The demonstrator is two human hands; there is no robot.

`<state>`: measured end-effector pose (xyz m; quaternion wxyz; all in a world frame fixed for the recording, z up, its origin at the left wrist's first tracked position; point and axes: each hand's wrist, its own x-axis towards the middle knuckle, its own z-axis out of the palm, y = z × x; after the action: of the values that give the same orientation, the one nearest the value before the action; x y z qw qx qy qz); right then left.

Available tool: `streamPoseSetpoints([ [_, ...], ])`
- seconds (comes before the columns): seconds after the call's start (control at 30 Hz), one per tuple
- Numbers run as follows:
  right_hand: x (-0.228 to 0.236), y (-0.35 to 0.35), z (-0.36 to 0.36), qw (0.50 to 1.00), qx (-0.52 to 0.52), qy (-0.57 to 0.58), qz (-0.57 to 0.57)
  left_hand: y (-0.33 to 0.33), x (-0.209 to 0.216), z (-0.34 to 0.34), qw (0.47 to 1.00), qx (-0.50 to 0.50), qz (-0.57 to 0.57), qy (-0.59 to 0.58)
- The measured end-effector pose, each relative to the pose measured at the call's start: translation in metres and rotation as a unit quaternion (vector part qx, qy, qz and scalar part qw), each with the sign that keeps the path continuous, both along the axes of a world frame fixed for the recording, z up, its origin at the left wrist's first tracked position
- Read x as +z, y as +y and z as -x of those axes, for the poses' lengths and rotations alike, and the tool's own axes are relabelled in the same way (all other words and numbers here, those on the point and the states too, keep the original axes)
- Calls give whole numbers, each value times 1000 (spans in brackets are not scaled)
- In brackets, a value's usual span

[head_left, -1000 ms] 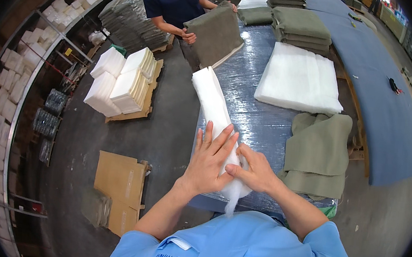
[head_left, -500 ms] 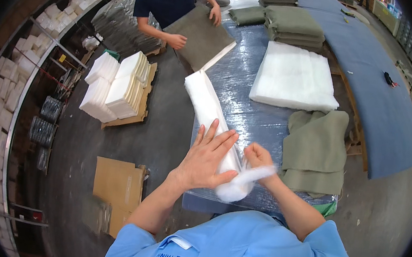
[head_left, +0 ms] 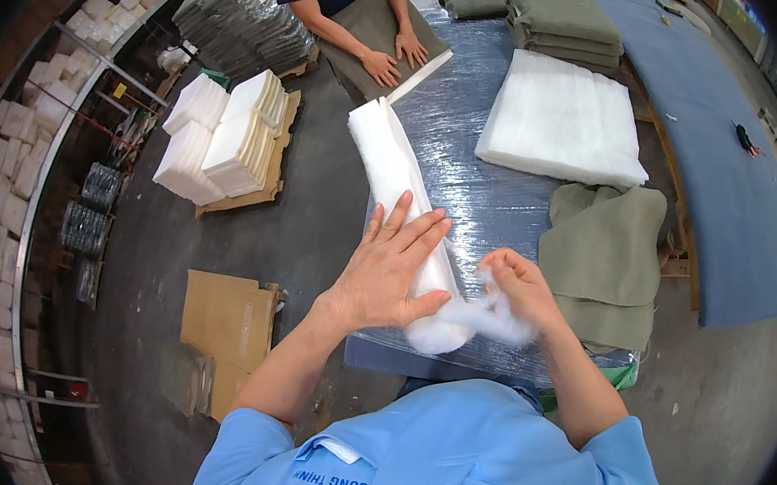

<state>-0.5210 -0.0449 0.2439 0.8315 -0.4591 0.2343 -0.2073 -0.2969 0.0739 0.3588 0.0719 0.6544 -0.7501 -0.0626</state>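
A long white folded length of wadding (head_left: 383, 153) lies along the left edge of the plastic-wrapped table (head_left: 460, 86). My left hand (head_left: 391, 266) presses flat on its near part, fingers spread. At the near end, a fluffy white strip of wadding (head_left: 500, 322) stretches off to the right. My right hand (head_left: 526, 289) pinches this strip; its loose fibres are blurred. Right of my right hand lies a folded olive-green cloth (head_left: 602, 263). Farther back is a thick white wadding stack (head_left: 564, 119).
Across the table, a co-worker's hands (head_left: 397, 61) rest on a grey-green fabric piece (head_left: 362, 30). Folded green stacks (head_left: 564, 21) stand behind the wadding stack. A long blue-covered surface (head_left: 696, 160) runs along the right. White foam stacks (head_left: 230, 138) and cardboard (head_left: 227, 320) are at left.
My right hand has drawn the wadding strip to the right, stretching it, while my left hand still presses down. The co-worker's hands have come down flat on the fabric.
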Motion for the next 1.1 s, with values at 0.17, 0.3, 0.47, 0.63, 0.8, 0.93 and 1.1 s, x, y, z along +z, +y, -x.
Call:
streamPoseSetpoints([
  [0.17,52,5,16,919,97,94,370,-5,4,6,1000,-8,7,-19],
  [0.3,84,28,12,828,112,192,515,-8,3,11,1000,-14,10,-19],
  [0.47,48,14,24,878,64,119,459,-8,16,18,998,-41,32,-18],
  [0.63,53,6,19,880,67,114,457,7,5,30,995,-84,30,38],
  [0.8,39,-11,26,938,46,133,316,6,-1,42,994,-59,80,42],
  [0.93,33,-7,30,983,79,-4,163,11,-3,47,994,-31,96,44],
  [1.1,54,18,20,914,108,59,387,13,-7,52,995,4,94,29],
])
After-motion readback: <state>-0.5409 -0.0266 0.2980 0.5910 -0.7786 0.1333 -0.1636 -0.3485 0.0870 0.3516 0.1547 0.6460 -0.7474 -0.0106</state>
